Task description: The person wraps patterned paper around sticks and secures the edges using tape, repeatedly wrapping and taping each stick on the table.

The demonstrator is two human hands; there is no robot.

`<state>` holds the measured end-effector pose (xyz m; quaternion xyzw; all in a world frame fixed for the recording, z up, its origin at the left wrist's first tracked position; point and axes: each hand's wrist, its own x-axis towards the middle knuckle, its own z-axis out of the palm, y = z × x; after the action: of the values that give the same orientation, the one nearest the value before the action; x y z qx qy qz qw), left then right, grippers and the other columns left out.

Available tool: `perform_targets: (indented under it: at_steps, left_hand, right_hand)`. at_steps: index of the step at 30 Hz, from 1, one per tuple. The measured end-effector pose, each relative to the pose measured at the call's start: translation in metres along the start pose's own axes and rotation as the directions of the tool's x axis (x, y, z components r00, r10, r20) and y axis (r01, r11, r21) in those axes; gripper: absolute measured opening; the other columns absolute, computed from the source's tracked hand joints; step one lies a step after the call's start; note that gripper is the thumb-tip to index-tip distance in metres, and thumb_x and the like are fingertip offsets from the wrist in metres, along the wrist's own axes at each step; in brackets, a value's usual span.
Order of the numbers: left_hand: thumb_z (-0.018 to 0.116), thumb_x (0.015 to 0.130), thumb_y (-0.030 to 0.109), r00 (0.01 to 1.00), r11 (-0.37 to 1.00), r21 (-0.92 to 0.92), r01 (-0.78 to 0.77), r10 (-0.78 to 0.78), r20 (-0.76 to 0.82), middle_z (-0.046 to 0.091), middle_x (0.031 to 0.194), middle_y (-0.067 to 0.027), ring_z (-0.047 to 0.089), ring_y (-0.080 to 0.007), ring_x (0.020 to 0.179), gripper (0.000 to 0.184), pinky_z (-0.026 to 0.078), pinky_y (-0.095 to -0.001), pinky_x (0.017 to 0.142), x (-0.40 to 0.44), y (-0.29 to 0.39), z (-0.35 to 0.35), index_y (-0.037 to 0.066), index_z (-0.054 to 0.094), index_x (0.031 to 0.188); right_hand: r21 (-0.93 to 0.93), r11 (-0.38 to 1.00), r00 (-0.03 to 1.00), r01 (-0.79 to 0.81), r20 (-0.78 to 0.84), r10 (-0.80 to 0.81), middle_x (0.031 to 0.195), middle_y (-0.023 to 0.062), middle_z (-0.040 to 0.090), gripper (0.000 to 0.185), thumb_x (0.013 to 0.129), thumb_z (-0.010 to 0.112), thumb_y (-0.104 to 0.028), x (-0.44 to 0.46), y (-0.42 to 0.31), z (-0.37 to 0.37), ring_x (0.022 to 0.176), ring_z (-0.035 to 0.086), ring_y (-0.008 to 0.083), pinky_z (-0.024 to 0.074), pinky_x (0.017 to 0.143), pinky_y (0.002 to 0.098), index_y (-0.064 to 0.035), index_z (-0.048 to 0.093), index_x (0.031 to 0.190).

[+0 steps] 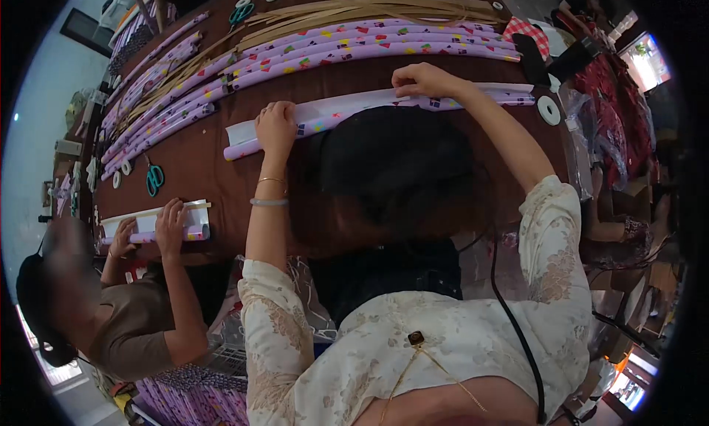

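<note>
A long roll of lilac patterned wrapping paper (341, 118) lies across the brown table in front of me, its white inner side showing as a flap along the far edge. Near its left end, my left hand (275, 125) has its fingers bent over the paper. Farther right, my right hand (428, 80) has curled fingers at the edge of the white flap. A black rounded shape (395, 149), seemingly headwear, covers part of the roll between my arms.
Several finished-looking lilac rolls (369, 49) and tan strips (384, 7) lie beyond. Teal scissors (153, 179) and a tape roll (549, 110) sit on the brown tabletop (192, 149). At left, a co-worker's hands (170, 223) touch a shorter paper roll (196, 232).
</note>
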<state>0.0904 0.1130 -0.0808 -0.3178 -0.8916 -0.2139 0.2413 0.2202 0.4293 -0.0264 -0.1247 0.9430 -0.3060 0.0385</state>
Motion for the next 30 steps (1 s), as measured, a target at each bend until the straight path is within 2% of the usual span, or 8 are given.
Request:
perform_targets:
  at_steps: [4, 7, 10, 15, 17, 20, 26, 30]
  left_hand:
    - [0.055, 0.079, 0.020, 0.999, 0.999, 0.019, 0.033, -0.033, 0.037, 0.061, 0.082, -0.0053, 0.057, -0.0242, 0.083, 0.011, 0.042, -0.0373, 0.074, 0.000, 0.001, -0.001, 0.012, 0.063, 0.079]
    - [0.056, 0.080, 0.021, 0.998, 0.999, -0.033, 0.008, -0.005, 0.065, 0.062, 0.086, -0.0051, 0.057, -0.0239, 0.087, 0.014, 0.042, -0.0372, 0.078, 0.002, -0.003, 0.002, 0.012, 0.064, 0.087]
    - [0.057, 0.080, 0.022, 0.997, 0.998, -0.056, -0.022, 0.026, 0.071, 0.062, 0.091, -0.0068, 0.056, -0.0244, 0.092, 0.018, 0.041, -0.0381, 0.082, 0.004, -0.009, 0.007, 0.013, 0.063, 0.094]
    - [0.059, 0.078, 0.022, 0.999, 0.999, -0.025, -0.044, 0.045, 0.013, 0.061, 0.095, -0.0103, 0.055, -0.0263, 0.096, 0.023, 0.040, -0.0397, 0.086, 0.002, -0.013, 0.011, 0.011, 0.061, 0.098]
    - [0.060, 0.078, 0.022, 0.999, 0.999, 0.014, -0.035, 0.035, -0.007, 0.061, 0.096, -0.0113, 0.054, -0.0272, 0.096, 0.024, 0.040, -0.0399, 0.086, 0.001, -0.013, 0.012, 0.010, 0.060, 0.098]
    - [0.060, 0.078, 0.023, 0.999, 0.999, 0.017, -0.051, 0.051, -0.017, 0.060, 0.097, -0.0123, 0.054, -0.0284, 0.097, 0.026, 0.040, -0.0395, 0.087, 0.001, -0.015, 0.012, 0.009, 0.060, 0.100]
    - [0.064, 0.075, 0.021, 1.000, 0.998, -0.060, -0.002, 0.001, -0.021, 0.059, 0.098, -0.0156, 0.053, -0.0313, 0.098, 0.031, 0.040, -0.0393, 0.087, 0.005, -0.012, 0.003, 0.006, 0.059, 0.102]
    - [0.067, 0.074, 0.017, 0.964, 0.817, -0.513, 0.264, -0.215, 0.154, 0.053, 0.112, -0.0144, 0.054, -0.0267, 0.100, 0.043, 0.042, -0.0358, 0.088, 0.012, -0.015, -0.010, 0.004, 0.054, 0.113]
  right_hand:
    - [-0.073, 0.980, 0.979, -0.185, 0.068, 0.190, 0.080, 0.0080, 0.058, 0.020, 0.075, 0.065, -0.020, -0.013, 0.011, -0.011, 0.076, 0.055, 0.0221, 0.0434, 0.069, 0.0330, -0.0064, 0.056, 0.087]
    - [-0.204, 0.975, 0.942, -0.081, -0.334, 0.009, 0.087, 0.0079, 0.058, 0.021, 0.073, 0.066, -0.018, -0.043, 0.043, -0.014, 0.080, 0.058, 0.0233, 0.0456, 0.070, 0.0338, -0.0068, 0.060, 0.089]
    - [-0.178, 0.979, 0.907, -0.097, -0.420, 0.013, 0.092, 0.0066, 0.057, 0.018, 0.075, 0.064, -0.020, -0.069, 0.059, -0.018, 0.086, 0.057, 0.0222, 0.0422, 0.076, 0.0339, -0.0087, 0.060, 0.089]
    - [-0.249, 0.954, 0.959, -0.168, -0.265, 0.099, 0.095, 0.0038, 0.055, 0.023, 0.076, 0.063, -0.031, -0.103, 0.038, -0.015, 0.099, 0.049, 0.0203, 0.0315, 0.087, 0.0360, -0.0126, 0.060, 0.091]
    - [-0.471, 0.879, 0.937, -0.072, -0.335, -0.103, 0.097, 0.0035, 0.054, 0.029, 0.073, 0.065, -0.035, -0.109, 0.037, -0.011, 0.098, 0.049, 0.0221, 0.0290, 0.089, 0.0377, -0.0138, 0.060, 0.092]
    - [-0.512, 0.852, 0.937, -0.110, -0.340, -0.083, 0.099, 0.0029, 0.054, 0.034, 0.072, 0.066, -0.037, -0.119, 0.039, -0.010, 0.099, 0.049, 0.0228, 0.0262, 0.091, 0.0394, -0.0146, 0.059, 0.096]
    - [-0.094, 0.986, 0.974, -0.141, -0.191, 0.121, 0.105, 0.0068, 0.053, 0.041, 0.068, 0.071, -0.028, -0.121, 0.063, -0.008, 0.102, 0.049, 0.0255, 0.0364, 0.088, 0.0371, -0.0103, 0.056, 0.102]
    - [-0.099, 0.986, 0.970, -0.137, -0.214, 0.114, 0.103, 0.0085, 0.054, 0.041, 0.067, 0.072, -0.024, -0.118, 0.062, -0.006, 0.100, 0.050, 0.0276, 0.0405, 0.086, 0.0342, -0.0072, 0.055, 0.101]
